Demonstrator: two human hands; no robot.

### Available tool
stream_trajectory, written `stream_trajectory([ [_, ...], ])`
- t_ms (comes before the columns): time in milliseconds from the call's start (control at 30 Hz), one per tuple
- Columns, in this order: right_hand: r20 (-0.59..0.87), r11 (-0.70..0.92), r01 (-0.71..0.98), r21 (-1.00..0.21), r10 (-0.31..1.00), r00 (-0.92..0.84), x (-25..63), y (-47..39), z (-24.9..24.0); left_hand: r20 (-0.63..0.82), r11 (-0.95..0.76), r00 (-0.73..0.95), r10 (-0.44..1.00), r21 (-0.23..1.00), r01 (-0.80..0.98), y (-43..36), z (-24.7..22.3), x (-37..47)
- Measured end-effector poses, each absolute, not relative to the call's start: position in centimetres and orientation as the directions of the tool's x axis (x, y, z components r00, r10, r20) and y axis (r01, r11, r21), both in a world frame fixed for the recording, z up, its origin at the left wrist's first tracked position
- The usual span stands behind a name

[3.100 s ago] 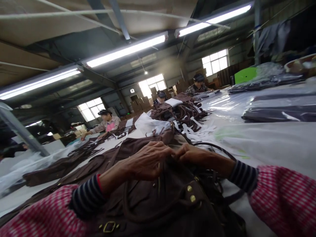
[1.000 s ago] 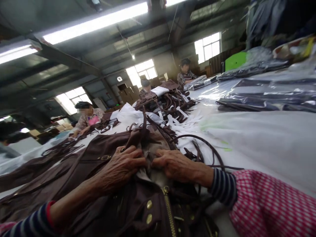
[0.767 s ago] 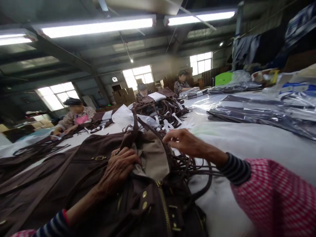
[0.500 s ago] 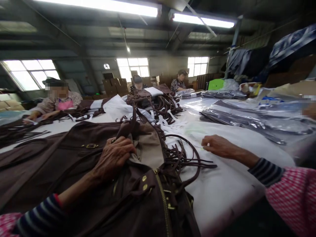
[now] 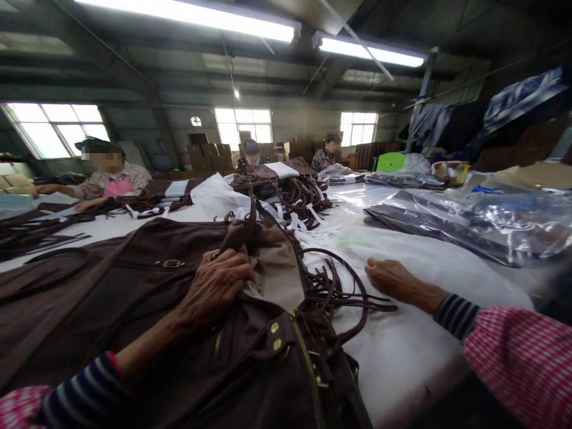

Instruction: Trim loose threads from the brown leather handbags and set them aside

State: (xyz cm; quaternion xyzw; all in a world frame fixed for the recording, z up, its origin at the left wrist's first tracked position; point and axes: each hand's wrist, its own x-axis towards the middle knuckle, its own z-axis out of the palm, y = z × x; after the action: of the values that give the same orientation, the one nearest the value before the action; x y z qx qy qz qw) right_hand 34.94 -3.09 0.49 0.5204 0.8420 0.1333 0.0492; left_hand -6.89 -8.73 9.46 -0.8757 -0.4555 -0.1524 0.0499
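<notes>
Handbag [image 5: 147,310]: dark brown w/ gold studs [image 5: 274,336], gold zip [image 5: 308,369], gold buckle [image 5: 170,263]; lining [image 5: 277,268] tan. Straps [image 5: 339,292] dark brown. Desk [image 5: 424,333] cover white. Sleeves [image 5: 522,357]: pink-white check, cuffs [image 5: 456,316] navy w/ pale stripes. Loose cloth [image 5: 214,193] white. Plastic-wrapped pieces [image 5: 429,220] dark, glossy. Far box [image 5: 390,161] bright green.
</notes>
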Motion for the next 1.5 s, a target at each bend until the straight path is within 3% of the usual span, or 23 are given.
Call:
stream_trajectory([
  [67, 0.089, 0.415, 0.871, 0.262, 0.889, -0.450, 34.8, -3.2, 0.7, 0.308, -0.583, 0.542, 0.782, 0.055, 0.810, -8.7, 9.6, -7.0],
  [133, 0.175, 0.378, 0.914, 0.149, 0.899, -0.401, 35.0, -3.1, 1.1, 0.300, -0.600, 0.558, 0.774, 0.066, 0.797, -8.6, 9.8, -7.1],
  [200, 0.265, 0.323, 0.943, -0.078, 0.919, -0.293, 35.6, -2.9, 1.7, 0.276, -0.624, 0.585, 0.763, 0.077, 0.778, -8.6, 10.1, -7.1],
  [267, 0.256, 0.229, 0.902, -0.367, 0.957, -0.139, 36.3, -2.8, 2.5, 0.243, -0.640, 0.607, 0.756, 0.079, 0.765, -8.5, 10.3, -7.2],
  [367, 0.084, 0.027, 0.668, -0.744, 0.995, 0.054, 36.9, -3.4, 3.7, 0.226, -0.635, 0.607, 0.762, 0.076, 0.769, -8.5, 10.3, -7.3],
  [467, 0.012, -0.006, 0.370, -0.929, 0.999, 0.045, 35.5, -4.7, 5.0, 0.221, -0.622, 0.593, 0.774, 0.095, 0.777, -8.5, 10.4, -7.4],
  [667, 0.069, 0.102, 0.120, -0.988, 0.965, -0.252, 26.9, -6.4, 7.9, 0.085, -0.632, 0.627, 0.774, 0.066, 0.772, -8.8, 11.9, -7.2],
  [867, -0.048, 0.042, 0.176, -0.983, 0.880, -0.473, 17.3, -4.6, 8.3, 0.122, -0.600, 0.592, 0.797, 0.048, 0.798, -9.1, 11.9, -6.7],
  [1000, -0.101, -0.007, 0.192, -0.981, 0.868, -0.487, 14.4, -3.4, 7.1, 0.160, -0.598, 0.584, 0.796, 0.052, 0.800, -9.1, 11.6, -6.5],
  [1233, -0.146, 0.008, 0.300, -0.954, 0.861, -0.487, 13.9, -3.8, 6.6, 0.080, -0.600, 0.599, 0.797, 0.220, 0.769, -10.0, 13.8, -7.8],
  [1367, -0.111, 0.095, 0.395, -0.914, 0.877, -0.468, 14.3, -3.8, 6.7, 0.041, -0.680, 0.685, 0.728, 0.175, 0.712, -10.2, 14.8, -8.4],
  [1500, -0.057, 0.161, 0.393, -0.906, 0.870, -0.489, 13.3, -3.7, 6.6, 0.199, -0.725, 0.701, 0.685, 0.084, 0.684, -9.9, 14.6, -8.1],
])
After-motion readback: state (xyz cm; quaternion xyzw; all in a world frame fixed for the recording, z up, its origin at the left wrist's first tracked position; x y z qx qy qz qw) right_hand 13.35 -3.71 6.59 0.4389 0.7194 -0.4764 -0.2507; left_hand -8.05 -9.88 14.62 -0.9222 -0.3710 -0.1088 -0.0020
